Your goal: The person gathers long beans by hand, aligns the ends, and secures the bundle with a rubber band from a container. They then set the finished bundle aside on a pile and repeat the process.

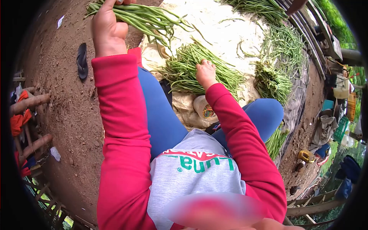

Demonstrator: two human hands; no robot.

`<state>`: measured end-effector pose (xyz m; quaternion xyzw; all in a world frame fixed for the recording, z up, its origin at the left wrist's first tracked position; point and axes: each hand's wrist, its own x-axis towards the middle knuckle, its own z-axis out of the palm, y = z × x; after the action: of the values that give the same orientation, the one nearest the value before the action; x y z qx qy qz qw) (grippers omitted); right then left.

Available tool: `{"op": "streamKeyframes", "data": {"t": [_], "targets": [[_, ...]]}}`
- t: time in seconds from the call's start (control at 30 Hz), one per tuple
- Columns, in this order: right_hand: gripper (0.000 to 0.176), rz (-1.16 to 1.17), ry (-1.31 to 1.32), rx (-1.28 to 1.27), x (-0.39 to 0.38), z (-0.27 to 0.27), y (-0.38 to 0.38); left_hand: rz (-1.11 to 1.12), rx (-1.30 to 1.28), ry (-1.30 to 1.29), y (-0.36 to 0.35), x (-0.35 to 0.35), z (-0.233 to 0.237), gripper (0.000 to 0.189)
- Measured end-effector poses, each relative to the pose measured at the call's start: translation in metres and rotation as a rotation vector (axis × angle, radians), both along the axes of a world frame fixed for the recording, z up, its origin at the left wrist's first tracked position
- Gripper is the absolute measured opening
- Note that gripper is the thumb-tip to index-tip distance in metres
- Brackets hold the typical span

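My left hand is raised at the upper left, closed round a bunch of long green beans whose ends fan out to the right. Below and to the right of that bunch, a larger heap of long beans lies on the pale sheet in front of my legs. My right hand is down on this heap, its fingers curled onto the beans; the fingertips are partly hidden. Between my knees stands a whitish tub with coloured rubber bands in it.
More bean piles lie at the sheet's right side and far edge. A dark flip-flop rests on the bare soil to the left. A red object sits by my left knee. Wooden poles and assorted containers line the right.
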<state>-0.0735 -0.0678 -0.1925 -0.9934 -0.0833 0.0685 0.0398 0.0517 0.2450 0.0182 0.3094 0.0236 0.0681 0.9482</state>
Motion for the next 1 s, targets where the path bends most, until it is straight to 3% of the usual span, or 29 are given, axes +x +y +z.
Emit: {"op": "streamKeyframes", "data": {"t": [0.03, 0.17, 0.3, 0.37, 0.43, 0.47, 0.5, 0.6, 0.67, 0.73, 0.77, 0.8, 0.83, 0.87, 0.9, 1.0], "targets": [[0.018, -0.037, 0.028, -0.027, 0.002, -0.005, 0.003, 0.108, 0.125, 0.037, -0.026, -0.021, 0.031, 0.025], [0.018, -0.062, 0.05, -0.033, 0.012, 0.009, 0.0, 0.122, 0.168, 0.109, -0.038, -0.034, 0.05, 0.028], [0.022, -0.054, -0.013, 0.471, 0.023, 0.032, -0.025, 0.085, 0.18, 0.195, -0.033, -0.03, 0.045, 0.031], [0.023, -0.19, 0.188, 0.568, 0.026, 0.062, -0.038, 0.075, 0.237, 0.193, -0.04, -0.033, 0.047, 0.027], [0.024, -0.132, 0.105, 0.482, 0.022, 0.091, -0.054, 0.019, 0.299, 0.12, -0.049, -0.031, 0.036, 0.023], [0.024, -0.078, 0.103, 0.37, 0.02, 0.099, -0.064, -0.095, 0.298, 0.159, -0.059, -0.032, 0.036, 0.026], [0.025, -0.027, 0.099, 0.258, 0.018, 0.108, -0.073, -0.205, 0.531, 0.065, -0.055, -0.028, 0.024, 0.019], [0.026, 0.023, 0.172, 0.23, 0.02, 0.156, -0.093, -0.457, 0.671, -0.029, -0.093, -0.044, 0.026, 0.022], [0.029, -0.04, 0.193, 0.289, 0.016, 0.247, -0.07, -0.585, 0.713, 0.015, -0.112, -0.048, 0.022, 0.02], [0.025, 0.18, 0.119, 0.247, -0.004, 0.337, -0.034, -0.659, 0.834, 0.012, -0.128, -0.051, 0.023, 0.022], [0.021, 0.262, 0.101, 0.414, -0.021, 0.371, -0.014, -0.737, 0.878, -0.005, -0.133, -0.045, 0.016, 0.025], [0.026, 0.303, 0.279, 0.626, -0.042, 0.411, 0.006, -0.511, 0.636, 0.049, -0.154, -0.086, 0.051, 0.023], [0.011, 0.741, -0.226, 0.977, -0.051, 0.393, 0.027, -0.551, 0.638, 0.039, -0.161, -0.076, 0.041, 0.023], [0.012, 0.907, -0.259, 1.011, -0.065, 0.392, 0.04, -0.674, 0.824, 0.072, -0.162, -0.058, 0.021, 0.021], [0.012, 0.929, -0.149, 0.986, -0.075, 0.396, 0.047, -0.784, 1.012, 0.11, -0.162, -0.051, 0.007, 0.019], [0.015, 0.977, 0.019, 0.883, -0.081, 0.387, 0.058, -0.686, 1.08, -0.042, -0.179, -0.059, 0.013, 0.025]]}}
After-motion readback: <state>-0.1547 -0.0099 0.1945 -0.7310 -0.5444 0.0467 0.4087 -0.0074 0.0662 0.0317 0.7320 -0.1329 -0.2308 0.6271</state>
